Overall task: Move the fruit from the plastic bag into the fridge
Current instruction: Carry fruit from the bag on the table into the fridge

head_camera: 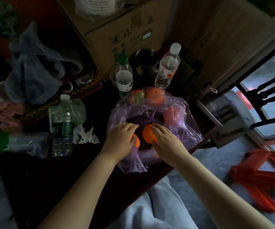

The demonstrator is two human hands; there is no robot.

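- The purple plastic bag [179, 124] lies open on the dark worktop [42, 171], and the fruit sits inside it, under and beyond both hands.
- The left hand [121, 138] curls over a small orange [137, 142]. The right hand [164, 138] wraps its fingers round a larger orange [147, 133] just beside it.
- More oranges [155, 95] lie past the fingertips, at the bag's far edge.
- Step in hand, by my judgement: taking fruit out. Next, lift both clear of the loose plastic and carry them to the fridge, which is not in view.
- Both forearms reach forward, palms down, hands close together.

Translucent purple plastic bag [179, 113], orange fruit [147, 133], red stool [262, 172], seemingly dark table [50, 179].
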